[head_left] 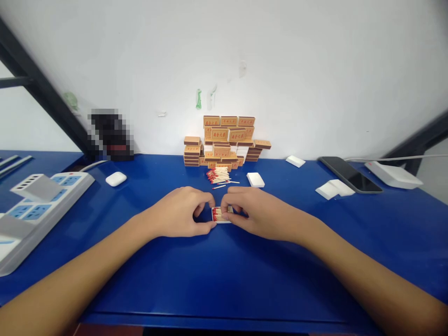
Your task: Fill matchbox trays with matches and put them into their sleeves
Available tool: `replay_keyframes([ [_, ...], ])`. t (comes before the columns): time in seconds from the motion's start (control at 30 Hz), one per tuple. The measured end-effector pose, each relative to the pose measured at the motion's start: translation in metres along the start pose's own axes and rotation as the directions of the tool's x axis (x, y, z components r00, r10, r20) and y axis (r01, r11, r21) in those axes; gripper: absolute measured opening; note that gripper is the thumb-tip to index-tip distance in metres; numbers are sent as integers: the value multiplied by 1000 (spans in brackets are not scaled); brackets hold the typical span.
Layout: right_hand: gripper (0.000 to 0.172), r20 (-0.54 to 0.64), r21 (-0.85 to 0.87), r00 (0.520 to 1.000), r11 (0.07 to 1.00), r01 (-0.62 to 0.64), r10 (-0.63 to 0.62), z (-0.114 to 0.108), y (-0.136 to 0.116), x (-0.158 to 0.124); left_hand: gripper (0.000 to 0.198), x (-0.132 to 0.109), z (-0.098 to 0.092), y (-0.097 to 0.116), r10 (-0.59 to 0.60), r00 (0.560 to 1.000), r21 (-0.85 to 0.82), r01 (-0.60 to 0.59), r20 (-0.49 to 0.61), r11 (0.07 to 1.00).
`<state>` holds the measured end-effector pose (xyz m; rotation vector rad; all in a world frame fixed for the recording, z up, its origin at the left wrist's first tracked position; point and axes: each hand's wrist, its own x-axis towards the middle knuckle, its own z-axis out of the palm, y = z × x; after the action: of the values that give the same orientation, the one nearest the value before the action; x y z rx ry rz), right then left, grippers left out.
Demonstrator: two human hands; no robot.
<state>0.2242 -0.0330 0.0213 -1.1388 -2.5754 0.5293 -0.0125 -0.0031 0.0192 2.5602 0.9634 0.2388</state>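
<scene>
Match tray (221, 222) sat on the blue table (210, 275), red-tipped matches (217, 214) inside. Left hand (182, 212) was clamped on the tray's left end. Right hand (259, 212) was over its right part; couldn't tell if gripping. Behind it: loose matches (219, 175), stacked matchboxes (220, 134), white wall (297, 70). Power strip (37, 212) was left, phone (350, 175) right.

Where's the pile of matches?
In the head view, the pile lies near the centre, in front of the stacked matchboxes, left of a white object.
</scene>
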Motion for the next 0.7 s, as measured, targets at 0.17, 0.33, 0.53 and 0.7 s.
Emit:
replay_keyframes([
  [0.17, 10, -4, 18, 1000, 999, -28, 28, 1, 1, 2, 22, 0, 1, -1, 6, 1000, 1, -6, -1, 1000],
  [0.33, 9, -7, 27, 1000, 1000, -17, 17, 0, 1, 2, 22, 1, 1, -2, 18, 1000, -9, -18, -7, 1000],
  [0.53, 8, -34, -15, 999, 1000, -21, 21, 2, 2, 3, 21, 0, 0, -2, 20, 1000, -7, -20, -18, 1000],
  [0.7, 11, -34, -21, 999, 999, -42, 41, 5, 3, 3, 22, 0, 1, -4, 17, 1000, -3, -17, -14, 1000],
])
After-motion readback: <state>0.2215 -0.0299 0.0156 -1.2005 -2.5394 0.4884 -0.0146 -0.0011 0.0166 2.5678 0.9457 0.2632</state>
